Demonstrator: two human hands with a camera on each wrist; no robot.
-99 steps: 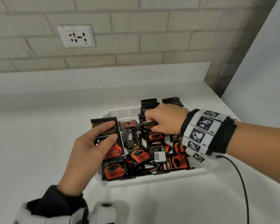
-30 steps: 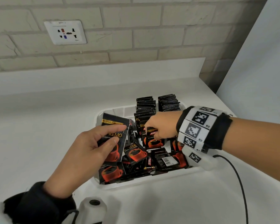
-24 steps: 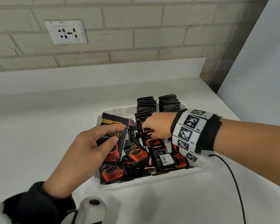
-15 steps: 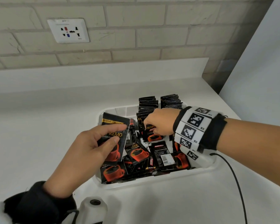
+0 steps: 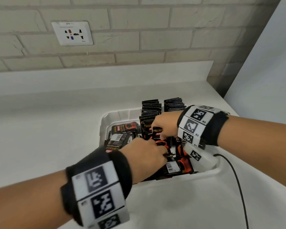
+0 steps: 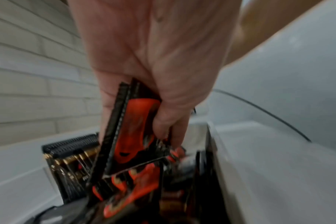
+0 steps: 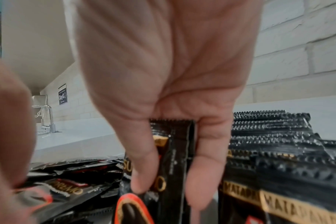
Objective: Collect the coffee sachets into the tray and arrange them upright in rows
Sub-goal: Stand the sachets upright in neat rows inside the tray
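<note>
A white tray point(image 5: 116, 115) on the counter holds black and orange coffee sachets. Two upright rows point(image 5: 151, 109) stand at its far side, and loose sachets point(image 5: 122, 138) lie flat in the rest. My right hand point(image 5: 163, 131) pinches one upright sachet point(image 7: 175, 151) by its top, just in front of the rows point(image 7: 274, 151). My left hand point(image 5: 149, 156) is down among the loose sachets and grips a few sachets point(image 6: 130, 128) between thumb and fingers.
A black cable point(image 5: 234, 179) runs from my right wrist across the white counter point(image 5: 48, 129). A brick wall with a socket plate point(image 5: 72, 33) stands behind. A grey panel point(image 5: 262, 80) rises at the right. A tap point(image 7: 46, 119) shows far off.
My left hand, which held sachets up at the tray's left, has dropped forward into the loose pile near my right hand. My right hand stays at the front of the upright rows.
</note>
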